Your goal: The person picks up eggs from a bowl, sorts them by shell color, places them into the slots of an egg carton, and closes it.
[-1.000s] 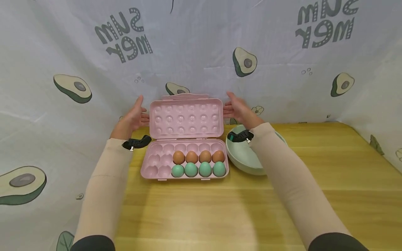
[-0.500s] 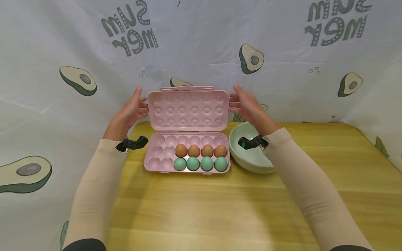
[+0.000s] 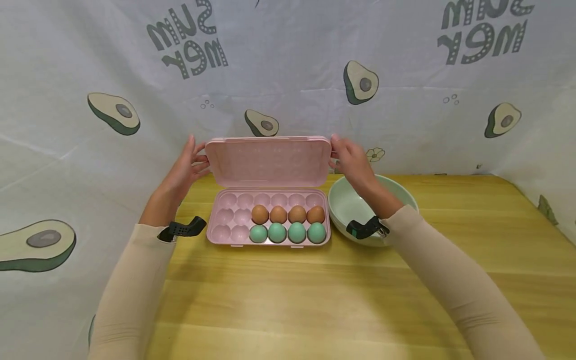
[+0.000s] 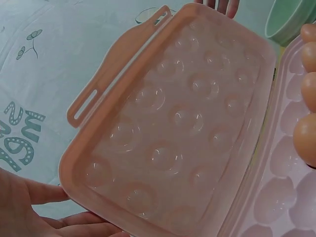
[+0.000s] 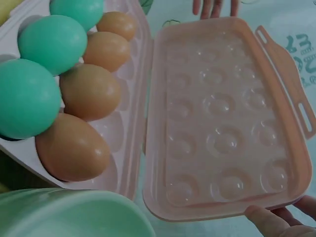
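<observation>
A pink egg carton (image 3: 225,233) lies on the table with its lid (image 3: 269,162) raised and leaning forward a little. Brown eggs (image 3: 278,214) fill part of the middle row, and green eggs (image 3: 277,232) part of the front row. My left hand (image 3: 182,167) touches the lid's left edge with fairly straight fingers, its thumb at the corner (image 4: 19,200). On the opposite edge, my right hand (image 3: 355,162) pinches the lid, thumb on the rim and fingers behind in the right wrist view (image 5: 274,222).
A pale green bowl (image 3: 346,200) stands right beside the carton, under my right forearm. Behind the table (image 3: 279,300) hangs a white cloth (image 3: 288,65) printed with avocados. The carton's left end and back row hold bare cups.
Both hands have come in against the lid's edges. The lid has tipped forward from its more upright stance, and its top edge has come toward me. The eggs stay in place.
</observation>
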### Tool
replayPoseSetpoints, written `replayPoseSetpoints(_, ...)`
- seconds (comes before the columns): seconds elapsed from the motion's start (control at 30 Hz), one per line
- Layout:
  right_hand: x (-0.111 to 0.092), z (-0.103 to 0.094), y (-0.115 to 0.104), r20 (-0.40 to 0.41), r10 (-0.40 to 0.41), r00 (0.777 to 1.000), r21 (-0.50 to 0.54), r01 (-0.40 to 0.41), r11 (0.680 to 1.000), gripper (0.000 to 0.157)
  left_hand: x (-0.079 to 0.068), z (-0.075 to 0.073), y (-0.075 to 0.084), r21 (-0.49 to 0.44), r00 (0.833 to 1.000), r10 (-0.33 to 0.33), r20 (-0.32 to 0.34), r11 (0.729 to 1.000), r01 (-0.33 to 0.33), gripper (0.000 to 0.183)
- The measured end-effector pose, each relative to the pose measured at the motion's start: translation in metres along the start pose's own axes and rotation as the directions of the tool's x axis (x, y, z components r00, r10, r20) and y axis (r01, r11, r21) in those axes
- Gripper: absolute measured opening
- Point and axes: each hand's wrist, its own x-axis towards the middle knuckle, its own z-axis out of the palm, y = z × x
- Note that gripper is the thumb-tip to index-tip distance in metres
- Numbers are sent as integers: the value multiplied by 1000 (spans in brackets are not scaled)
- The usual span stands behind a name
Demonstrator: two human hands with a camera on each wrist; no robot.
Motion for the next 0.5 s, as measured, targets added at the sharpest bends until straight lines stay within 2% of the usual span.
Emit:
replayPoseSetpoints(0.17, -19, 5, 3, -30, -105, 994, -86, 102, 991, 60, -14, 1, -7, 36, 997, 77, -4, 996, -77, 76)
replayPoseSetpoints(0.33, -32, 8, 7, -45, -153, 987, -132, 146, 980, 55, -28, 2, -19, 99, 982, 190, 4, 977, -189, 68)
replayPoseSetpoints(0.5, -41, 9, 13, -30, -177, 984, -166, 170, 971, 49, -38, 2, -32, 110, 968, 250, 27, 962, -251, 62)
